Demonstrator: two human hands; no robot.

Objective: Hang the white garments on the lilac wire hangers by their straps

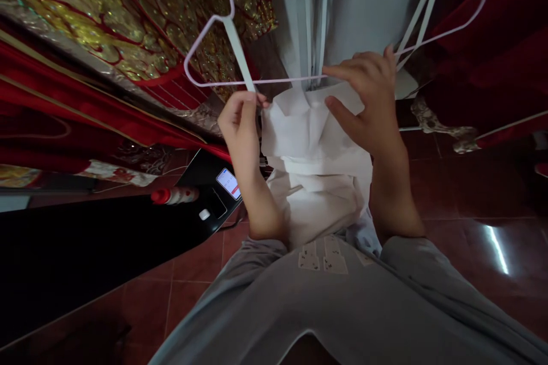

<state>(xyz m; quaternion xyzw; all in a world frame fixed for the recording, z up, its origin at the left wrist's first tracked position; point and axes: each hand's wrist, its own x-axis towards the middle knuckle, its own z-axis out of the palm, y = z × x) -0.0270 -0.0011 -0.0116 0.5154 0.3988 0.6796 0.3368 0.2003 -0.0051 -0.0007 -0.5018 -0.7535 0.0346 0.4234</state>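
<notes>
A lilac wire hanger [278,81] spans the upper middle of the view, its lower bar running crosswise. A white strap [238,48] loops over its left shoulder, and my left hand [242,117] pinches that strap just below the bar. On the right shoulder hangs another pair of white straps [422,14]. My right hand [368,94] is by the bar, thumb and fingers spread apart; its index fingertip is close to or touching the bar. Below both hands hangs a white garment [317,142], creased and folded, down toward my lap.
Red and gold sequined clothes [128,23] hang at left; dark red fabric [505,51] hangs at right. A black table [107,239] on the left bears a red-capped bottle [175,195], a lit phone [229,183], a dark phone [216,203] and a white earbud case [204,214]. The floor [462,194] is red tile.
</notes>
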